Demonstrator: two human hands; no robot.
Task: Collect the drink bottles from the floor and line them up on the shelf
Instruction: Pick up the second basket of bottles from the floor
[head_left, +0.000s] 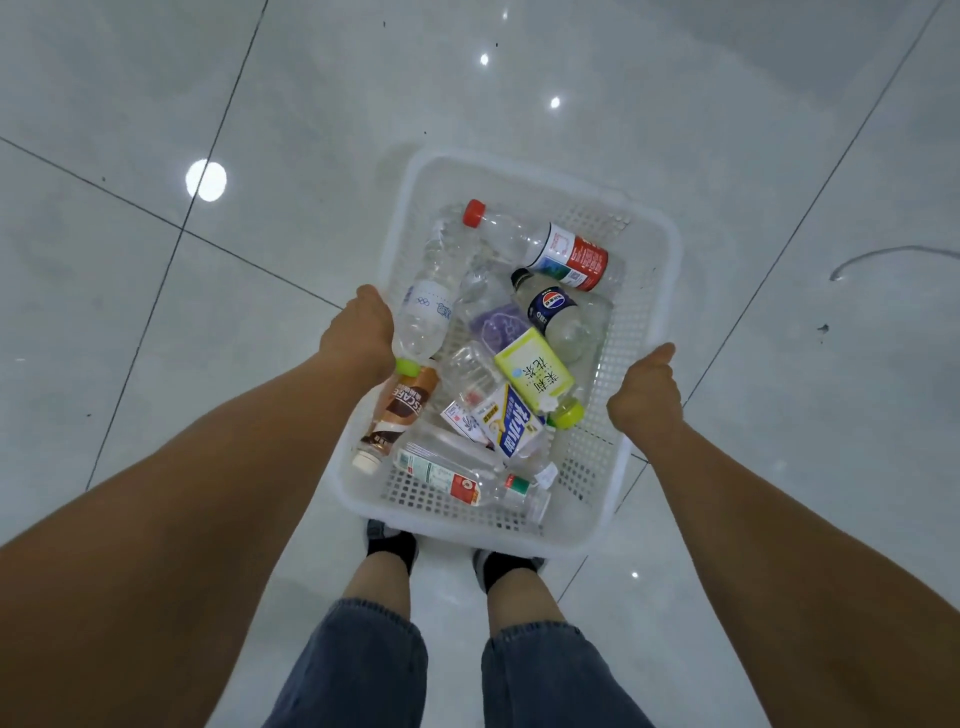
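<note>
The left grip (363, 332) and right grip (647, 395) each clench a long side rim of the white basket (667, 247), fingers seemingly hooked underneath. The drink bottles (535, 374) lie jumbled between them; the basket's long axis points away from the person.

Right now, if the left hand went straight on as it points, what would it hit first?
Probably the clear plastic bottle with the lime-green cap, lying inside the white perforated plastic basket rim that the left hand grips; depth is unclear.
</note>
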